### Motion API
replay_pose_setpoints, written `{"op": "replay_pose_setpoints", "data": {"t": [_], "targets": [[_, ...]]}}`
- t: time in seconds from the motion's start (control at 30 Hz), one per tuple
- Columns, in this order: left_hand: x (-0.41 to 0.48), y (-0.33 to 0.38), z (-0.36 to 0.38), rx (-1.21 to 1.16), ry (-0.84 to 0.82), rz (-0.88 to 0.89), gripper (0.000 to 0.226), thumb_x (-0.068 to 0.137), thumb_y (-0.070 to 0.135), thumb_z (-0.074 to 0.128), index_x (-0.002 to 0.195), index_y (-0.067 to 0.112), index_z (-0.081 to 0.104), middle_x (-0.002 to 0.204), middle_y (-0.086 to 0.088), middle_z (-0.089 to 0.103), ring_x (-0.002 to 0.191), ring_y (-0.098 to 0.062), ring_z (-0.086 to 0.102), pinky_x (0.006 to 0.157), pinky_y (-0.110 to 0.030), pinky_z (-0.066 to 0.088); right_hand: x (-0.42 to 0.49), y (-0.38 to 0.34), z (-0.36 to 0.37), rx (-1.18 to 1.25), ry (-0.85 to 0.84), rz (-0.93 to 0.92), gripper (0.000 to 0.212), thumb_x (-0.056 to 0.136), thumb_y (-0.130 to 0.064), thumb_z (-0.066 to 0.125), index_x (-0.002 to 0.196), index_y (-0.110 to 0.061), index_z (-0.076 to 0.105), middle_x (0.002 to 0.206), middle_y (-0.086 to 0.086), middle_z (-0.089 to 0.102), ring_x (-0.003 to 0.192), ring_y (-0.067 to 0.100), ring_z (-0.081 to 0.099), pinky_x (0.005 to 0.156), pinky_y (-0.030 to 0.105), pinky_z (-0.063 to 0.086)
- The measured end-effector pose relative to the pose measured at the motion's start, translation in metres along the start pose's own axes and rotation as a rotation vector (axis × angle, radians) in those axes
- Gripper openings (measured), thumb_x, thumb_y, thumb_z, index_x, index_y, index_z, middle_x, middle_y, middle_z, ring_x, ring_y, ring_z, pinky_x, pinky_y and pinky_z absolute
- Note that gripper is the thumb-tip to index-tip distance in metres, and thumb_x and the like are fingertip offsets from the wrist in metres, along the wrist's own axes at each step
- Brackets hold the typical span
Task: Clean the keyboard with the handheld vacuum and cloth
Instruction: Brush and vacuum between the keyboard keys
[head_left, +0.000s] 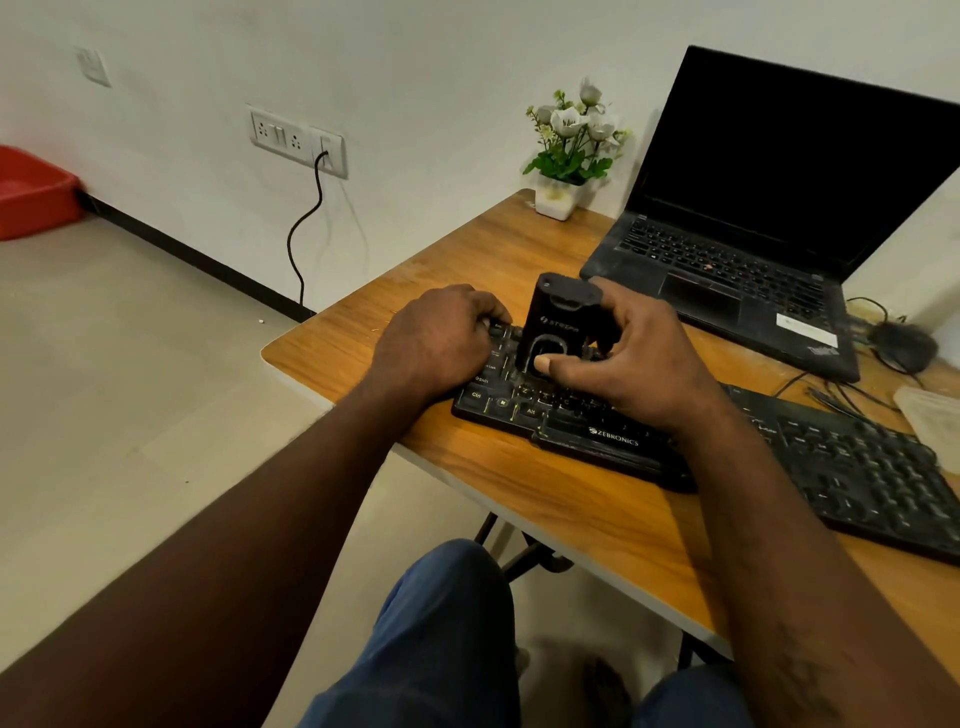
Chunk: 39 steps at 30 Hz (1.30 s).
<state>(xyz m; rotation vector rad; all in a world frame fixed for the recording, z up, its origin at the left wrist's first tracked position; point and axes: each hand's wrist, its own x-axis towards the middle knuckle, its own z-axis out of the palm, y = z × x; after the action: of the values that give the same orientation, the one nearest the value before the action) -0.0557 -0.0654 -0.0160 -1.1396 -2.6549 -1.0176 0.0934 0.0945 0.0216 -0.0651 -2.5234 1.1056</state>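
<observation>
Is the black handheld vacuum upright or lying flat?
Upright: the black handheld vacuum stands on end on the black keyboard, right hand gripping it.

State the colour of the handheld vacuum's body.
The boxy handheld vacuum is black, seen best in the head view.

Brand "ZEBRONICS" with a small logo mark, in white print, on the front edge of the keyboard (613, 437).

Legible key legends at the left end of the same keyboard — "Ctrl", "Alt", "Shift", a Windows symbol and "Z" in the bottom letter row. Remaining legends too small or covered.

Logo mark and short light wordmark across the body of the handheld vacuum (558, 323); letters too blurred to read.

Slanted wordmark at the near right corner of the laptop (727, 291) palm rest — blurred, apparently "ThinkPad".

White sticker (807, 328) on the same palm rest: print illegible.

Second keyboard (872, 478) at right: legends unreadable.
</observation>
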Motion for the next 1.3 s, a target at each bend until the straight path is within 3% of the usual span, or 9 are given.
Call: {"op": "replay_pose_setpoints", "data": {"t": [0.13, 0.3, 0.5, 0.63, 0.73, 0.9, 0.97, 1.1, 1.3], "targets": [[0.0, -0.001, 0.002, 0.032, 0.017, -0.003, 0.026, 0.103, 0.023, 0.049, 0.115, 0.028, 0.072, 0.109, 0.005, 0.067, 0.09, -0.014, 0.056, 0.071, -0.033, 0.04, -0.002, -0.004, 0.015, -0.036, -0.045, -0.067, 0.037, 0.078, -0.022, 0.089, 0.107, -0.014, 0.067, 0.096, 0.001, 0.071, 0.089, 0.018, 0.07, 0.075, 0.048, 0.059], [0.001, -0.001, 0.0, 0.004, -0.003, 0.01, 0.032, 0.1, 0.019, 0.05, 0.114, 0.035, 0.074, 0.116, 0.009, 0.067, 0.102, -0.014, 0.06, 0.084, -0.038, 0.05, -0.009, -0.001, -0.014, -0.061, -0.066, -0.021, 0.031, 0.077, -0.016, 0.088, 0.095, -0.025, 0.064, 0.089, -0.008, 0.07, 0.086, 0.01, 0.068, 0.072, 0.025, 0.056], [0.001, -0.001, 0.001, -0.002, 0.001, 0.01, 0.033, 0.099, 0.018, 0.049, 0.115, 0.033, 0.074, 0.118, 0.007, 0.068, 0.101, -0.014, 0.06, 0.084, -0.037, 0.05, -0.014, -0.002, -0.011, -0.043, -0.046, -0.004, 0.037, 0.076, -0.021, 0.09, 0.105, -0.015, 0.068, 0.094, -0.007, 0.072, 0.091, 0.008, 0.07, 0.076, 0.023, 0.058], [0.001, -0.002, 0.002, 0.021, 0.025, 0.015, 0.034, 0.101, 0.02, 0.049, 0.122, 0.032, 0.073, 0.115, 0.005, 0.067, 0.092, -0.011, 0.055, 0.072, -0.033, 0.04, -0.008, -0.007, 0.02, -0.108, 0.054, -0.116, 0.04, 0.077, -0.033, 0.088, 0.106, -0.014, 0.067, 0.095, -0.006, 0.072, 0.087, 0.013, 0.07, 0.072, 0.04, 0.06], [0.001, -0.002, 0.002, 0.014, 0.012, 0.013, 0.032, 0.101, 0.018, 0.049, 0.116, 0.032, 0.074, 0.116, 0.006, 0.067, 0.095, -0.013, 0.057, 0.075, -0.034, 0.043, -0.01, -0.006, 0.008, -0.053, -0.016, -0.091, 0.032, 0.078, -0.017, 0.09, 0.098, -0.014, 0.065, 0.09, -0.007, 0.07, 0.085, 0.008, 0.07, 0.068, 0.025, 0.056], [0.002, -0.002, 0.0, 0.002, -0.007, 0.012, 0.033, 0.1, 0.018, 0.049, 0.113, 0.035, 0.074, 0.118, 0.006, 0.068, 0.106, -0.018, 0.062, 0.088, -0.041, 0.051, -0.017, 0.002, -0.03, 0.024, -0.092, 0.065, 0.034, 0.077, -0.012, 0.09, 0.1, -0.014, 0.065, 0.092, -0.003, 0.072, 0.087, 0.012, 0.072, 0.071, 0.025, 0.058], [0.002, -0.002, 0.001, 0.009, -0.002, 0.012, 0.034, 0.099, 0.018, 0.049, 0.114, 0.035, 0.074, 0.117, 0.007, 0.068, 0.105, -0.017, 0.061, 0.087, -0.04, 0.051, -0.016, -0.003, -0.023, 0.033, -0.072, 0.049, 0.035, 0.078, -0.014, 0.09, 0.103, -0.015, 0.066, 0.094, -0.004, 0.072, 0.089, 0.01, 0.071, 0.074, 0.02, 0.057], [0.002, -0.003, 0.002, 0.023, 0.002, 0.014, 0.023, 0.099, 0.024, 0.055, 0.111, 0.03, 0.074, 0.106, 0.007, 0.066, 0.092, -0.017, 0.059, 0.071, -0.036, 0.045, -0.011, -0.014, 0.018, -0.029, -0.026, -0.099, 0.034, 0.078, -0.016, 0.089, 0.102, -0.014, 0.065, 0.093, -0.005, 0.071, 0.087, 0.013, 0.07, 0.072, 0.03, 0.059], [0.002, -0.003, 0.001, 0.011, 0.004, 0.027, 0.031, 0.1, 0.02, 0.049, 0.113, 0.033, 0.074, 0.112, 0.007, 0.067, 0.099, -0.015, 0.059, 0.08, -0.036, 0.047, -0.013, -0.012, -0.01, 0.007, -0.085, -0.005, 0.033, 0.078, -0.011, 0.087, 0.103, -0.018, 0.068, 0.095, -0.007, 0.071, 0.092, 0.007, 0.068, 0.076, 0.013, 0.052]]}}
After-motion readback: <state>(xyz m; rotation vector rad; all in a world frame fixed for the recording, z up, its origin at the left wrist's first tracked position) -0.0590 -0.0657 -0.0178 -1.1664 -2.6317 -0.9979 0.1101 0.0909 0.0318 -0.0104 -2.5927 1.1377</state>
